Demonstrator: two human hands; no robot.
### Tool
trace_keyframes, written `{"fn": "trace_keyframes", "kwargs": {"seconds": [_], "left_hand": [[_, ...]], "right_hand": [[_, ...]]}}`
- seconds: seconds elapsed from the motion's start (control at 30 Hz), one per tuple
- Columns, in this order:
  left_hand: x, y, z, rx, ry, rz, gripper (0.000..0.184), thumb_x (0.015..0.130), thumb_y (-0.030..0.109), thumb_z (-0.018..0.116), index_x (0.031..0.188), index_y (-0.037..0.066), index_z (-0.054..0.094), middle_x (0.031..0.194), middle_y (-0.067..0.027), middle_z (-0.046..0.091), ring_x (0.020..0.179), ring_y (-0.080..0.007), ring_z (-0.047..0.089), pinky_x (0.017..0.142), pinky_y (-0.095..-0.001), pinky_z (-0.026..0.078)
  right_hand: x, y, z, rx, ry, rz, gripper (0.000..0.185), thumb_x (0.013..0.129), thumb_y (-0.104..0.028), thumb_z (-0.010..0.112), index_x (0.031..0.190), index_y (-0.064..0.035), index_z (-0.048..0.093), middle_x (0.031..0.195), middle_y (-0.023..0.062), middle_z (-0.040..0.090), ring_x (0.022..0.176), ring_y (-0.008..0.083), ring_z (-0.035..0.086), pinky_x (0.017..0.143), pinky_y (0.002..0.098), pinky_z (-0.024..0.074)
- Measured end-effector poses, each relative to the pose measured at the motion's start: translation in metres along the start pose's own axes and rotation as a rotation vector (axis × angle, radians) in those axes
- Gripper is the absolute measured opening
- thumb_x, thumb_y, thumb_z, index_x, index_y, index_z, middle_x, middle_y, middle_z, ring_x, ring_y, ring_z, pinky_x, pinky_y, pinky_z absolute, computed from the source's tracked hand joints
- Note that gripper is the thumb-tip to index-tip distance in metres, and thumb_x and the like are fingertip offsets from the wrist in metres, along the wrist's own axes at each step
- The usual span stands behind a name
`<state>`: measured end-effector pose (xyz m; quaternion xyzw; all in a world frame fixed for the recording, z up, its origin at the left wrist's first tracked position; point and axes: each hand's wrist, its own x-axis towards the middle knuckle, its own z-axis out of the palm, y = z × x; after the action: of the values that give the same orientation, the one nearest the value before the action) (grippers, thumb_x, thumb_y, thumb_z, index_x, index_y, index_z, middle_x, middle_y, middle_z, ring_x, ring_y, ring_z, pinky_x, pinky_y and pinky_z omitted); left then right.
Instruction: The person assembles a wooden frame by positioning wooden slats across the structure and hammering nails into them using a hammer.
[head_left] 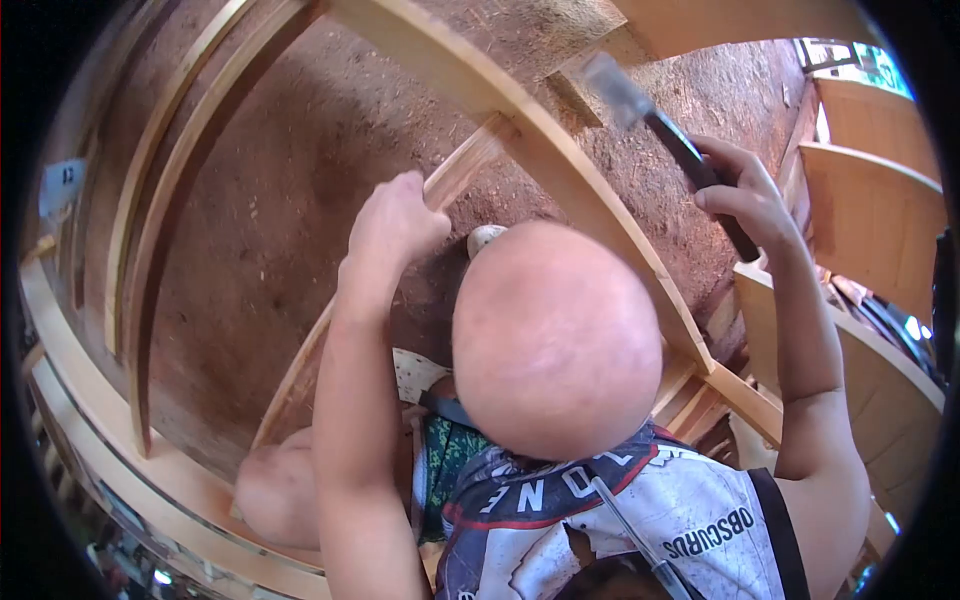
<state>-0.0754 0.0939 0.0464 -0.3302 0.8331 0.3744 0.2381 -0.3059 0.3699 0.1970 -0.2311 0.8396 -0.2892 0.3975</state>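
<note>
My right hand (745, 195) is raised and wrapped round the dark handle of a hammer (684, 148), whose head is blurred by motion. My left hand (393, 222) is closed on a narrow wooden slat (468, 158). The slat's far end meets a long wooden board (560, 150) of the frame. Part of the slat is hidden behind my left forearm. Between my arms rises my bent knee (555, 340), with the other knee (280, 490) lower at the left.
More wooden rails (175, 200) run along the left, joined to a lower board (190, 490). Reddish bare ground (270, 190) lies beneath. A short wood block (575, 100) is near the hammer head. Wooden panels (870, 210) stand at the right.
</note>
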Motion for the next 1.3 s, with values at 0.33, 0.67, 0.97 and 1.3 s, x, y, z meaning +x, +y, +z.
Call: {"fn": "trace_keyframes", "kwargs": {"seconds": [0.33,0.67,0.97,1.3], "left_hand": [[-0.003,0.004,0.003,0.037,0.021,-0.051,0.036,0.072,0.017,0.065,0.098,-0.008,0.063,0.098,-0.0330,0.067,0.098,-0.0477,0.066,0.087,-0.0488,0.053],[-0.004,0.014,0.003,-0.053,0.038,-0.106,0.033,0.069,0.011,0.069,0.095,-0.009,0.064,0.083,-0.0289,0.068,0.081,-0.0419,0.070,0.075,-0.0437,0.055],[-0.002,0.014,0.003,-0.051,0.040,-0.105,0.032,0.068,0.011,0.070,0.092,-0.009,0.064,0.083,-0.0279,0.068,0.080,-0.0415,0.069,0.074,-0.0436,0.055],[-0.025,-0.047,-0.017,-0.013,-0.165,-0.045,0.050,0.064,0.033,0.077,0.091,-0.006,0.063,0.090,-0.0295,0.067,0.087,-0.0426,0.068,0.082,-0.0462,0.055]], "right_hand": [[0.040,0.048,0.013,0.338,-0.041,0.147,0.024,0.089,-0.018,0.063,0.106,-0.0013,0.057,0.076,0.0026,0.059,0.056,0.0094,0.057,0.049,0.0266,0.0469],[0.048,0.059,0.028,1.325,-0.156,0.542,0.021,0.103,-0.026,0.052,0.102,-0.0052,0.054,0.080,0.0033,0.061,0.056,0.0104,0.058,0.046,0.0275,0.0497],[0.048,0.064,0.040,1.255,-0.220,0.495,0.033,0.096,-0.023,0.061,0.118,-0.0004,0.051,0.076,0.0062,0.055,0.052,0.0118,0.054,0.042,0.0271,0.0466],[0.046,0.032,0.040,0.825,-0.226,0.266,0.047,0.085,-0.019,0.071,0.123,0.0003,0.051,0.081,0.0060,0.058,0.058,0.0113,0.055,0.053,0.0238,0.0446]]}}
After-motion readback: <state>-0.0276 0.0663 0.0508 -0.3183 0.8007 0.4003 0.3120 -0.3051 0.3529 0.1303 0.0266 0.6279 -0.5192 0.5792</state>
